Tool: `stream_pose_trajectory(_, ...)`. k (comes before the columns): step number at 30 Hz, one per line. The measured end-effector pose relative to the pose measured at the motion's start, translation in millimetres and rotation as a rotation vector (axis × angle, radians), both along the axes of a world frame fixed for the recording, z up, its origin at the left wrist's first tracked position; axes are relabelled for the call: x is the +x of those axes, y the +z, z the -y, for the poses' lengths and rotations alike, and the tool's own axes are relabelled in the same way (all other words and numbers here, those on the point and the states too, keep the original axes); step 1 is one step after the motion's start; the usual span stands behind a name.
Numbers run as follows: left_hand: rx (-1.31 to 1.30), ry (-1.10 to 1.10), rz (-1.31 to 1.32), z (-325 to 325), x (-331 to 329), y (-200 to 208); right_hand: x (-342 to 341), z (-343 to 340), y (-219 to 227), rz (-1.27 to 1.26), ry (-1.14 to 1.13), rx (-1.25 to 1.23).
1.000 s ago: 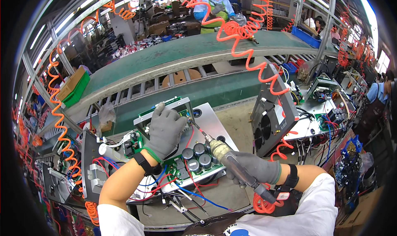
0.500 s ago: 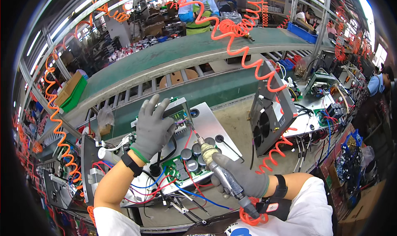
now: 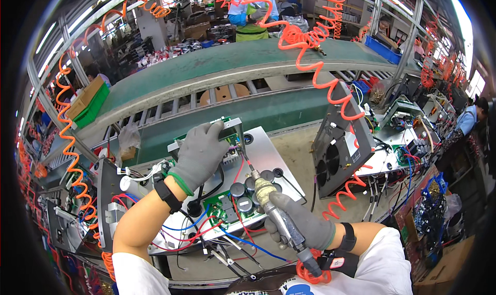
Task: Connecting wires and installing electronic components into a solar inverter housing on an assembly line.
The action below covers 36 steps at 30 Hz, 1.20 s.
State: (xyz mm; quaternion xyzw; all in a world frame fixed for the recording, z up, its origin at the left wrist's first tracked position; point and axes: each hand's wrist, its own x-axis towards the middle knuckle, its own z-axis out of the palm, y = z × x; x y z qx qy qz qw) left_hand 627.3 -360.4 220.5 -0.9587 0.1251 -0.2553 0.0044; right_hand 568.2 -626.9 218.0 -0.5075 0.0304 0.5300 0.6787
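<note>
In my gloved right hand (image 3: 302, 222) is a pneumatic screwdriver (image 3: 283, 223), its shaft slanting up and left. The bit ends at a small green circuit board (image 3: 233, 141) inside a metal bracket (image 3: 234, 127). My left hand (image 3: 201, 153), in a grey glove, is closed over the bracket's left part; its fingertips are partly hidden. Both stand on a silver metal chassis (image 3: 276, 163). Nearer me on the chassis is a larger green board (image 3: 223, 212) with several black capacitors (image 3: 245, 204). Red and blue wires (image 3: 253, 241) trail off its front side.
A second chassis with a dark fan panel (image 3: 338, 145) stands at right. Orange coiled air hoses (image 3: 310, 55) hang overhead. Beyond the bench run rollers and a green conveyor (image 3: 206, 65). A dark panel (image 3: 107, 197) stands at left. A person (image 3: 253, 13) is across the conveyor.
My left hand's fingers, spread before, have drawn together over the bracket. The screwdriver still points at the small board, with its bit shifted slightly. The whole view has shifted a little.
</note>
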Motion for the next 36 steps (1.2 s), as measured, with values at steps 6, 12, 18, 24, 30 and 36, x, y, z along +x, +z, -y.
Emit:
stream_pose_trajectory(6,0.016,0.012,0.009,4.6,1.0,1.2,-2.8,-3.0,-4.0,-0.004,-0.017,0.006)
stream_pose_trajectory(12,0.067,0.028,-0.041,4.7,-2.5,6.2,-2.5,-6.8,-5.3,-0.033,-0.034,0.026)
stream_pose_trajectory(18,0.027,0.063,-0.027,9.3,-2.8,6.9,-0.8,-7.7,-7.1,-0.042,-0.065,0.041)
stream_pose_trajectory(24,-0.053,0.103,-0.05,13.1,-4.8,10.6,0.1,-8.7,-0.9,-0.002,-0.052,0.019)
stream_pose_trajectory(30,0.027,0.109,-0.069,19.3,-6.1,17.0,2.2,-7.6,-5.1,0.021,-0.051,0.03)
stream_pose_trajectory(36,0.067,0.142,-0.108,16.9,-4.6,11.9,1.4,-9.9,1.9,0.089,-0.011,-0.044)
